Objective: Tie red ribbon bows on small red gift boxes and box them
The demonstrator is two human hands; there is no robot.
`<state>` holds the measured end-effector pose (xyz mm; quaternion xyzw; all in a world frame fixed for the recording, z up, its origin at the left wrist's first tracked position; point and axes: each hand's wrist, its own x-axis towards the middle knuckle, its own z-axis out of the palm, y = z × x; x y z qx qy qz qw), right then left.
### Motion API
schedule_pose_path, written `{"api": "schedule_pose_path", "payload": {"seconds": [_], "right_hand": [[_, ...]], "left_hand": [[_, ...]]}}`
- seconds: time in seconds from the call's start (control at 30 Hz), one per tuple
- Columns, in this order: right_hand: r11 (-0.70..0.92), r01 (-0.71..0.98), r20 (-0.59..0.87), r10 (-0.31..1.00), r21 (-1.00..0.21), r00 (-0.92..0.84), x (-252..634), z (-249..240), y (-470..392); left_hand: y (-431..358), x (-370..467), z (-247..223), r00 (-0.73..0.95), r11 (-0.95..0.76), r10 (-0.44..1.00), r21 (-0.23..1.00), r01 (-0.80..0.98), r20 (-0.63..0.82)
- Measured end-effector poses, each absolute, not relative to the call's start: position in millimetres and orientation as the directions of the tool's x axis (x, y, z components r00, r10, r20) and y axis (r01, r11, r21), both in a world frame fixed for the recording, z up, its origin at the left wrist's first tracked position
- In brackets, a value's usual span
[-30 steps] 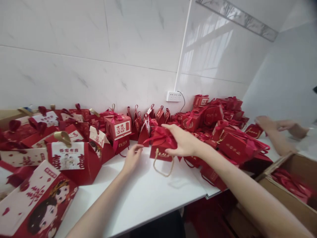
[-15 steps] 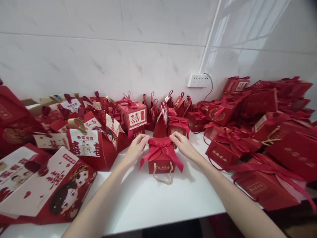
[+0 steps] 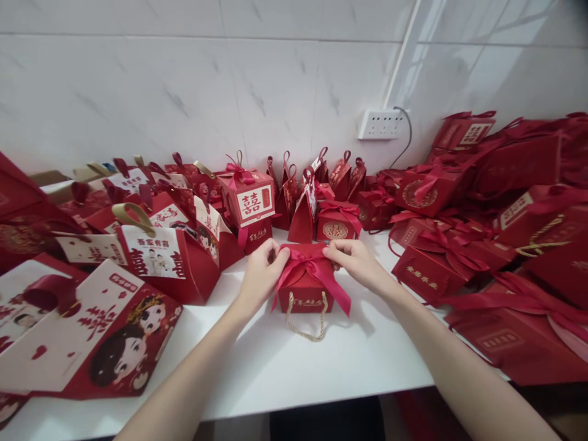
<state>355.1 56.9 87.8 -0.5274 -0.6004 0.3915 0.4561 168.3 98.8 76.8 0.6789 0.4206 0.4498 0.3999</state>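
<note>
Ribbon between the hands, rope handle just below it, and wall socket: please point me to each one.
Ribbon (image 3: 304, 260): head view, near its middle.
Rope handle (image 3: 313, 338): head view, bottom of its loop.
Wall socket (image 3: 379, 125): head view, front face.

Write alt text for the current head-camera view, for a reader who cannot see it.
A person's left hand and right hand pinch at either side of the ribbon bow on a small red gift box with a rope handle, set on a white table. Many other red boxes crowd both sides and behind, before a marbled wall.
</note>
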Motion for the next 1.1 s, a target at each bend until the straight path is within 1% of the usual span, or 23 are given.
{"api": "schedule_pose_path", "payload": {"seconds": [0.1,0.17,0.23,0.3,0.43,0.5,0.57,0.6,0.67,0.73,0.77,0.83,0.87,0.9,0.93,1.0,1.03,1.07,1.1], "right_hand": [[0.151,0.075,0.150,0.988,-0.986,-0.020,354.7,81.2,61.8],[0.143,-0.021,0.144,0.989,-0.989,-0.036,354.8,76.0,65.3],[0.136,-0.046,0.139,0.988,-0.990,-0.060,355.7,71.1,68.6],[0.140,-0.030,0.142,0.986,-0.990,-0.084,358.1,66.9,71.8],[0.151,-0.013,0.151,0.981,-0.988,-0.125,367.9,64.1,74.3],[0.202,0.029,0.196,0.972,-0.979,-0.128,373.0,66.4,71.6],[0.263,0.152,0.235,0.955,-0.953,-0.183,376.3,70.5,66.5],[0.278,0.234,0.225,0.947,-0.931,-0.230,376.9,72.4,63.7],[0.268,0.379,0.155,0.940,-0.886,-0.303,375.8,74.9,59.1],[0.262,0.456,0.135,0.947,-0.850,-0.292,372.7,73.9,57.6],[0.283,0.472,0.168,0.948,-0.835,-0.271,370.7,71.9,58.1],[0.372,0.495,0.303,0.928,-0.785,-0.218,366.6,65.7,60.9],[0.421,0.515,0.379,0.905,-0.747,-0.191,364.4,62.0,62.5],[0.462,0.540,0.448,0.878,-0.704,-0.168,362.2,58.2,63.9],[0.488,0.568,0.505,0.851,-0.663,-0.142,359.8,54.6,64.8],[0.512,0.610,0.585,0.805,-0.605,-0.096,354.6,49.0,64.6],[0.525,0.617,0.617,0.783,-0.587,-0.079,351.8,47.2,63.7],[0.542,0.618,0.648,0.759,-0.570,-0.068,349.0,46.0,62.4],[0.562,0.620,0.678,0.732,-0.547,-0.065,346.5,45.4,61.1]], "left_hand": [[95.4,171.2,73.2,0.174,-0.375,0.923,0.905,0.202,0.344],[93.6,172.8,70.2,0.140,-0.401,0.914,0.896,0.191,0.380],[92.8,173.7,67.4,0.117,-0.414,0.910,0.893,0.177,0.398],[93.6,174.0,65.4,0.105,-0.398,0.917,0.904,0.160,0.385],[99.3,173.5,64.8,0.107,-0.299,0.951,0.949,0.097,0.289],[102.5,173.1,65.7,0.099,-0.252,0.964,0.965,0.073,0.245],[104.7,173.2,66.5,0.092,-0.212,0.974,0.976,0.046,0.207],[105.1,173.5,66.7,0.093,-0.192,0.978,0.981,0.032,0.188],[104.9,174.2,67.0,0.110,-0.167,0.980,0.986,0.013,0.165],[103.5,174.7,67.0,0.120,-0.190,0.975,0.981,0.022,0.187],[102.4,174.8,67.0,0.115,-0.224,0.969,0.974,0.033,0.219],[99.8,174.3,67.0,0.086,-0.341,0.938,0.938,0.060,0.336],[98.2,173.7,66.8,0.063,-0.429,0.903,0.899,0.083,0.425],[96.5,173.1,66.6,0.036,-0.536,0.843,0.835,0.120,0.536],[94.5,172.4,66.2,0.016,-0.652,0.751,0.738,0.175,0.660],[89.9,171.5,64.9,0.037,-0.837,0.489,0.456,0.303,0.872],[87.4,171.4,64.0,0.079,-0.884,0.356,0.309,0.350,0.931],[84.8,171.6,63.0,0.129,-0.908,0.249,0.185,0.377,0.960],[82.3,172.1,61.9,0.172,-0.918,0.172,0.095,0.386,0.970]]}}
